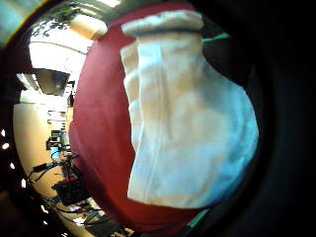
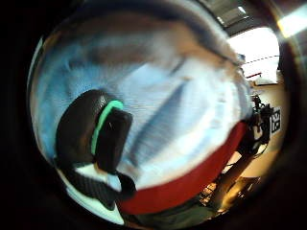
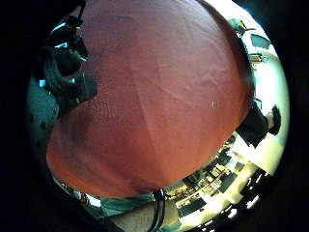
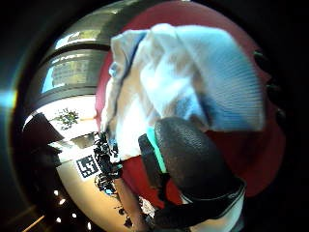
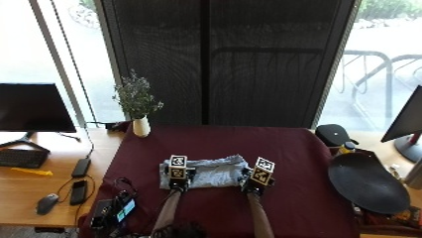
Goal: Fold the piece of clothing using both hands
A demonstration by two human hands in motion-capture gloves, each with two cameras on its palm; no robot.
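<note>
Mid-fold, judging by the layout: the garment [image 5: 203,173], pale blue-grey, lies in a short wide band on the dark red tablecloth [image 5: 296,148], middle of the table, a bit nearer the person than the far edge. Left hand [image 5: 176,179] sits at the garment's near-left corner; its thumb-side palm view has a gloved finger [image 2: 98,132] curled onto ribbed fabric, so it reads as pinching the cloth. From its little-finger side the cloth [image 1: 187,123] hangs close, doubled, with a hem band at one end. Right hand [image 5: 257,182] is at the near-right corner; in its thumb-side view a gloved finger [image 4: 190,164] lies against a lifted flap of the cloth [image 4: 203,82], so it looks to be gripping that edge, though the contact itself is partly hidden. Its little-finger side shows mostly bare tablecloth [image 3: 159,96]. Probable next move: lift both near corners together and carry them toward the far edge, keeping them level so the layers stay aligned.
</note>
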